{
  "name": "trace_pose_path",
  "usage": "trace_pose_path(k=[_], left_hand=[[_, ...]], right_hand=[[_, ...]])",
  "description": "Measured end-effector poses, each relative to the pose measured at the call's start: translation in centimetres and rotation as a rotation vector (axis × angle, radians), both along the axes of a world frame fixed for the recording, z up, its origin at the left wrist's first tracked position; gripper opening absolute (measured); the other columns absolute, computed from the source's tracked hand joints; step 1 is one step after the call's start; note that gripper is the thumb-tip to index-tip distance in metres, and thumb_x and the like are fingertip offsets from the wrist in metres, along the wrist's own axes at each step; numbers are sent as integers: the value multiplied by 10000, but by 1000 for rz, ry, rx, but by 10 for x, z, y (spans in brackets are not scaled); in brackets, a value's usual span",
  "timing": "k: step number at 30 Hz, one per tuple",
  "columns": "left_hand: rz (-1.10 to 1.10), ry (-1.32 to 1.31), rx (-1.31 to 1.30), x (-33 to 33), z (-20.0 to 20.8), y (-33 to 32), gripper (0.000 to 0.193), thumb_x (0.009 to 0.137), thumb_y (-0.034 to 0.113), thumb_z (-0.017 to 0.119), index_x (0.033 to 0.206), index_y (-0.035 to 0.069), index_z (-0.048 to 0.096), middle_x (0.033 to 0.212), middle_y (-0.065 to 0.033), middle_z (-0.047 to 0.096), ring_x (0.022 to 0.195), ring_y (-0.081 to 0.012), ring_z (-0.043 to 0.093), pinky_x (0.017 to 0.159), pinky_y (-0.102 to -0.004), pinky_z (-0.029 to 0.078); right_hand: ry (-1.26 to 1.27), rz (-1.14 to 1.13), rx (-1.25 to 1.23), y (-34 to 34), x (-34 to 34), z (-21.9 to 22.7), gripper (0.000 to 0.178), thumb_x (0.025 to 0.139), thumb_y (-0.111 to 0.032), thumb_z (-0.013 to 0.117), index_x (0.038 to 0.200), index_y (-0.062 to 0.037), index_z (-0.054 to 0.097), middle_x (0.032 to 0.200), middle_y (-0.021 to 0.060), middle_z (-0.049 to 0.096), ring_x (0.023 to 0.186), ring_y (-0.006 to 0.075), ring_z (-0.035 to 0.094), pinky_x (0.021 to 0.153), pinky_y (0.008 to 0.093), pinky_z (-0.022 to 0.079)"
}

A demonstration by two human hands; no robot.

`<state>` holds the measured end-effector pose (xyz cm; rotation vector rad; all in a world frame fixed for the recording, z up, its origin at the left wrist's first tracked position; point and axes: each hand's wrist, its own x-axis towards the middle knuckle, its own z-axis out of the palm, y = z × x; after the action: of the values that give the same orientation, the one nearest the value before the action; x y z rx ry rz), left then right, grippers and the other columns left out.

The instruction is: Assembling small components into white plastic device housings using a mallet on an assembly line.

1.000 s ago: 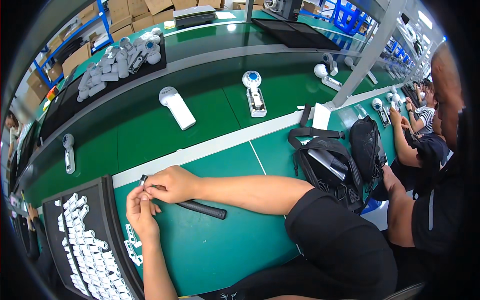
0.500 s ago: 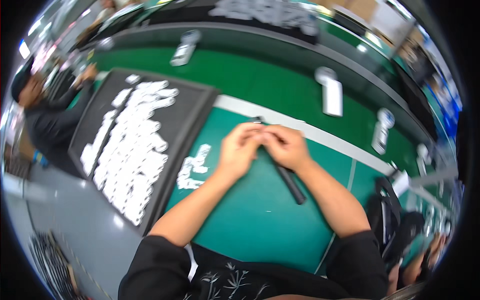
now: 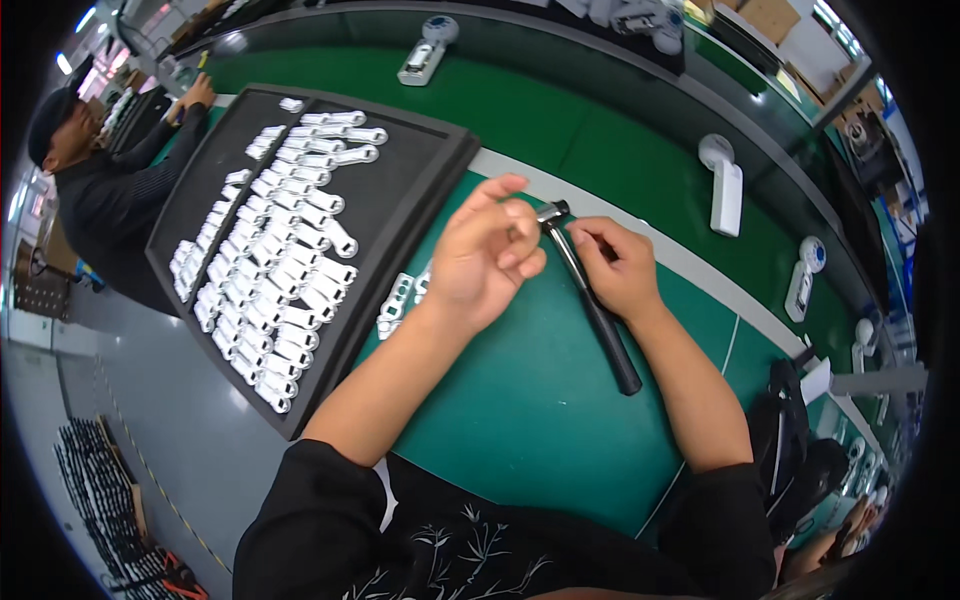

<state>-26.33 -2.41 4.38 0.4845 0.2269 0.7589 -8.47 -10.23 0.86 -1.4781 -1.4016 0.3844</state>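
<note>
A hammer [image 3: 602, 325] with a metal head and black handle lies slantwise on the green mat in front of me. To the left of its head, my left hand [image 3: 487, 255] is raised, palm partly up. Its index finger stretches away and the others bend loosely; nothing shows in it. My right hand [image 3: 620, 265] is just right of the hammer's shaft, thumb and fingers curled together. Whether anything small sits between those fingertips is hidden. Several white plastic parts [image 3: 396, 305] lie by the left wrist, partly covered by it.
A black foam tray [image 3: 400, 185] at the left holds rows of white handle-like parts [image 3: 285, 255]. Beyond the mat, a green conveyor belt [image 3: 580, 130] carries white handheld devices [image 3: 727, 200]. A person in dark clothes [image 3: 120, 215] works at the far left.
My hands were together over the hammer's head; now they are apart, the left opened and lifted leftward, the right moved rightward. The hammer's head is uncovered. The view has shifted.
</note>
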Motion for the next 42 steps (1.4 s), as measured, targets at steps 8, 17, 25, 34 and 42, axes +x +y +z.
trace_pose_path(k=[8,17,25,34,42], left_hand=[[-195,-285,13,2,-1,-6,268,917,112,533,1184,124,553,708,-11,471,562,-115,375,559,-299,400],[-326,-394,177,4,-5,-8,313,988,238,491,1284,138,494,742,9,463,622,-110,372,611,-285,402],[-326,-423,192,4,-6,-10,321,1014,278,452,1296,128,487,738,9,466,622,-110,368,616,-284,403],[-277,-212,60,3,16,-14,183,1036,198,358,945,100,483,661,2,408,547,-104,341,553,-284,333],[-248,-126,262,8,6,-19,210,1028,216,391,857,100,431,611,7,338,539,-89,295,529,-268,318]], right_hand=[[42,13,-25,1,6,-4,113,893,-101,638,941,-13,690,697,26,649,584,57,528,529,225,409],[17,16,-37,1,10,-10,110,896,-99,638,946,-17,690,716,17,659,583,53,525,529,224,411],[13,31,-79,0,8,-6,107,897,-102,636,943,-23,691,709,18,657,578,54,522,525,227,412],[-33,16,153,11,8,-25,128,862,-206,658,932,-108,702,731,97,664,582,226,617,550,339,490],[-10,-71,165,-4,6,-8,92,801,-198,642,785,-114,677,610,74,625,590,270,632,533,392,487]])
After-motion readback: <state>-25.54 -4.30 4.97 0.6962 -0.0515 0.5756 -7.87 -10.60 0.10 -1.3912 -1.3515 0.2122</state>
